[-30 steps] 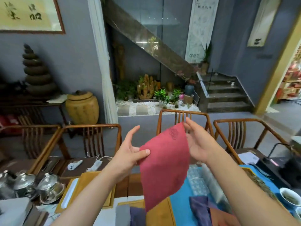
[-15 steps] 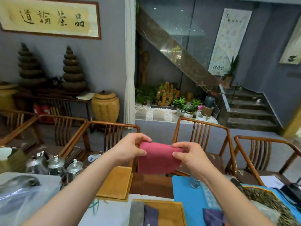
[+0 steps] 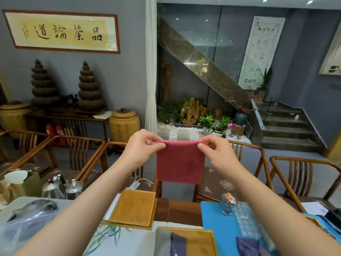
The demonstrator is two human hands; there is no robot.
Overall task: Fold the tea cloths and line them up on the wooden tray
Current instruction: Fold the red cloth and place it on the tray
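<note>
Both hands pinch the red tea cloth (image 3: 180, 163) up in the air, over the far edge of the counter (image 3: 184, 211).

My left hand (image 3: 142, 148) grips its top left corner and my right hand (image 3: 215, 151) its top right corner, so I see it hang flat, folded along the top. Below the red cloth, nearer me, the wooden tray (image 3: 199, 241) lies on the counter with a grey cloth (image 3: 163, 242) and a dark blue cloth (image 3: 178, 244) side by side on its left part. Left of the tray lies a second wooden board (image 3: 133, 207).

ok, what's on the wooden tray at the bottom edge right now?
On the wooden tray: a grey cloth and a dark blue cloth, folded, side by side. The frame edge hides their near ends.
</note>
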